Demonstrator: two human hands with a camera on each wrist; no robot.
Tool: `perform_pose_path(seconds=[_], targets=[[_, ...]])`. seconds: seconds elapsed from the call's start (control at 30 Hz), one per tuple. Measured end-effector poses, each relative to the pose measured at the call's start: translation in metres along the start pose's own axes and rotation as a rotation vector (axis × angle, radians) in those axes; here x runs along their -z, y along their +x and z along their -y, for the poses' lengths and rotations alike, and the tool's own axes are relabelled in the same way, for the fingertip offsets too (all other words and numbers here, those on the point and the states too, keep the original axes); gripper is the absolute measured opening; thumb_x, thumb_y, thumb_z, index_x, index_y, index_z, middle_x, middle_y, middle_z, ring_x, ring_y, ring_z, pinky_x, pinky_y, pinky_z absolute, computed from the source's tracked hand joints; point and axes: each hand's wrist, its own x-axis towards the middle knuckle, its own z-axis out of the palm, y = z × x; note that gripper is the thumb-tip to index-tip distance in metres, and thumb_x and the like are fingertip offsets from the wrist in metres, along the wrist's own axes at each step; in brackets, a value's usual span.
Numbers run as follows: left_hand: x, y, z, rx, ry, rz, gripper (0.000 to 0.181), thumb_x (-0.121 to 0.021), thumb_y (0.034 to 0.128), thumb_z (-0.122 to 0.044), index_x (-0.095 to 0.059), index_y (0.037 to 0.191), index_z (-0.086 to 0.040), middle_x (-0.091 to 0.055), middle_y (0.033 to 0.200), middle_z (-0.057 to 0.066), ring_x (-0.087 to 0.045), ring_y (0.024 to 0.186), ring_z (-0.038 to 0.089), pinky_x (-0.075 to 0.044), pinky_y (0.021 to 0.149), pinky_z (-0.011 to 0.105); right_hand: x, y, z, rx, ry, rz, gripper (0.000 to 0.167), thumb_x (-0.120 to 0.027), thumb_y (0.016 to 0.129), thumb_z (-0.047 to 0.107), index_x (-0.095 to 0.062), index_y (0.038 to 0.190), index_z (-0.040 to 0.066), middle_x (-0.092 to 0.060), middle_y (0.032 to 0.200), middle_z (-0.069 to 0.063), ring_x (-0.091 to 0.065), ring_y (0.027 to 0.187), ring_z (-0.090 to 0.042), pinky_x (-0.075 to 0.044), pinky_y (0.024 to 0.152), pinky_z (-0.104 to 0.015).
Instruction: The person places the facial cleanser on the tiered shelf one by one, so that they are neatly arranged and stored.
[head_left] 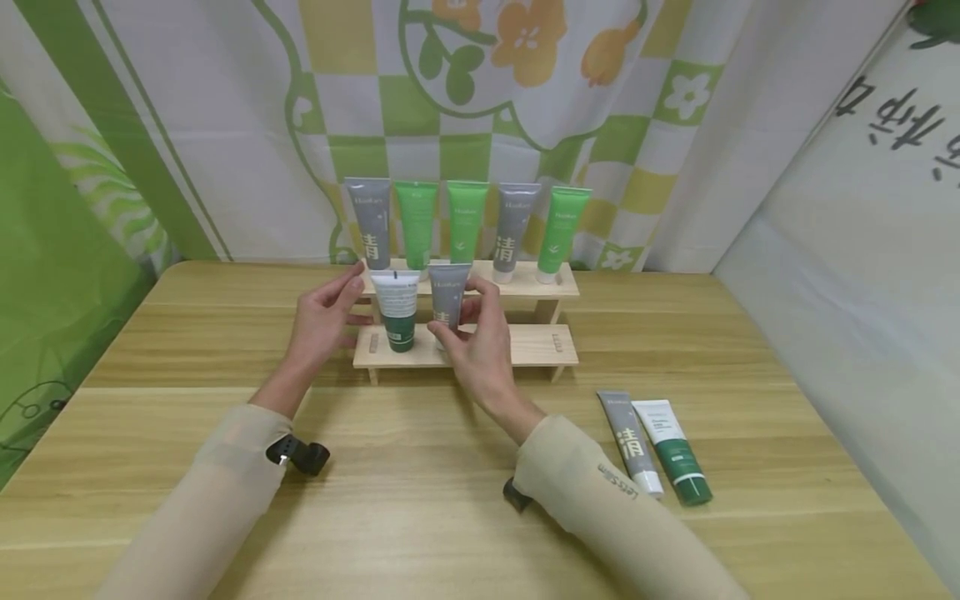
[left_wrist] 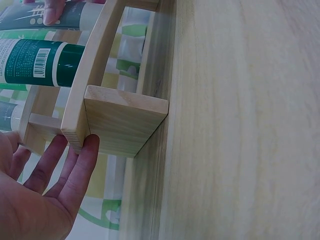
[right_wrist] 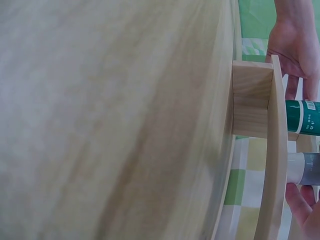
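On the lower step of a wooden two-tier stand [head_left: 525, 346], my right hand [head_left: 483, 346] pinches a grey tube [head_left: 448, 292] between thumb and fingers. The tube is upright, its white cap [right_wrist: 295, 168] at the step's surface in the right wrist view. To its left stands a white-and-green tube [head_left: 398, 308], cap down. My left hand [head_left: 318, 325] is at the stand's left end, its fingers extended; in the left wrist view, fingertips [left_wrist: 90, 142] touch the lower step's end. Behind, the upper step bears a row of grey tubes [head_left: 513, 229] and green tubes [head_left: 562, 229].
Another grey tube [head_left: 630, 442] and a white-and-green tube [head_left: 673, 450] lie side by side on the wooden table [head_left: 420, 492], right of the stand. A patterned curtain [head_left: 345, 100] hangs behind, and a white panel [head_left: 847, 225] with dark writing stands at the right.
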Motion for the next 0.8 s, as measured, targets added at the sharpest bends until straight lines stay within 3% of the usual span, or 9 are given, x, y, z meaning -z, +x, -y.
perform_pose_path(seconds=[0.33, 0.6, 0.8], targets=[[-0.001, 0.001, 0.001, -0.006, 0.007, -0.003, 0.054, -0.056, 0.1002, -0.051, -0.051, 0.149, -0.027, -0.064, 0.127, 0.023, -0.073, 0.081, 0.018, -0.062, 0.060, 0.041, 0.002, 0.002, 0.002, -0.056, -0.012, 0.025, 0.064, -0.083, 0.082, 0.002, -0.042, 0.131, 0.009, -0.056, 0.098, -0.009, -0.059, 0.089, -0.020, -0.059, 0.076, -0.020], [-0.001, -0.001, -0.002, 0.002, 0.003, -0.001, 0.053, -0.055, 0.1007, -0.050, -0.050, 0.148, -0.029, -0.064, 0.128, 0.023, -0.073, 0.086, 0.025, -0.063, 0.062, 0.042, 0.006, 0.001, 0.001, -0.130, -0.047, 0.062, 0.071, -0.087, 0.079, 0.008, -0.041, 0.133, 0.009, -0.058, 0.103, -0.007, -0.059, 0.096, -0.021, -0.058, 0.081, -0.028], [0.000, -0.002, -0.003, 0.008, 0.006, 0.007, 0.054, -0.054, 0.1012, -0.050, -0.048, 0.150, -0.028, -0.062, 0.132, 0.021, -0.071, 0.083, 0.016, -0.063, 0.063, 0.040, 0.018, -0.002, 0.003, -0.144, -0.012, 0.086, 0.066, -0.087, 0.080, 0.012, -0.044, 0.131, 0.009, -0.058, 0.106, -0.009, -0.059, 0.099, -0.023, -0.058, 0.082, -0.029]])
